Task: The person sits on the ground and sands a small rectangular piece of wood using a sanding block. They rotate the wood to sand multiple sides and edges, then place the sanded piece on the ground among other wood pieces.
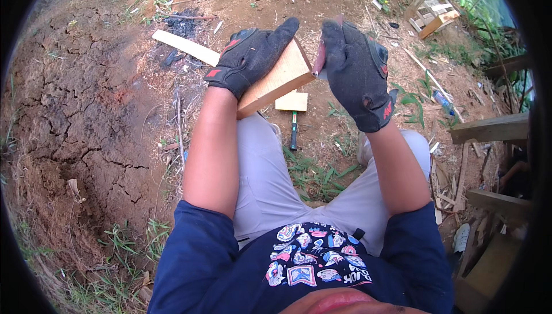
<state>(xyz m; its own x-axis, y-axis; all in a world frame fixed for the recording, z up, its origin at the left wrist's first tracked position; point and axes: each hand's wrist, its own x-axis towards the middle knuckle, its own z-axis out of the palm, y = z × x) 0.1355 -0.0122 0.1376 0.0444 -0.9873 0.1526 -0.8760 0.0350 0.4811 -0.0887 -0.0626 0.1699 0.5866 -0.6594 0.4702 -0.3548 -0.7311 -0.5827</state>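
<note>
From the head view, my left hand (248, 55) is wrapped over the pale wooden board (280, 78), gloved fingers closed across its top face, holding it up in front of my knees. My right hand (357, 70) is clenched narrow on a small reddish-brown piece (319, 55) pressed against the board's end (sandpaper or a thin block, I cannot tell). The board looks stiff, dry and light, I judge; gripping mid-length across the flat seems steadiest. It is smooth, tan, straight-edged. Below it on the dirt lie a green-handled tool (294, 131) and a small wood offcut (292, 101).
</note>
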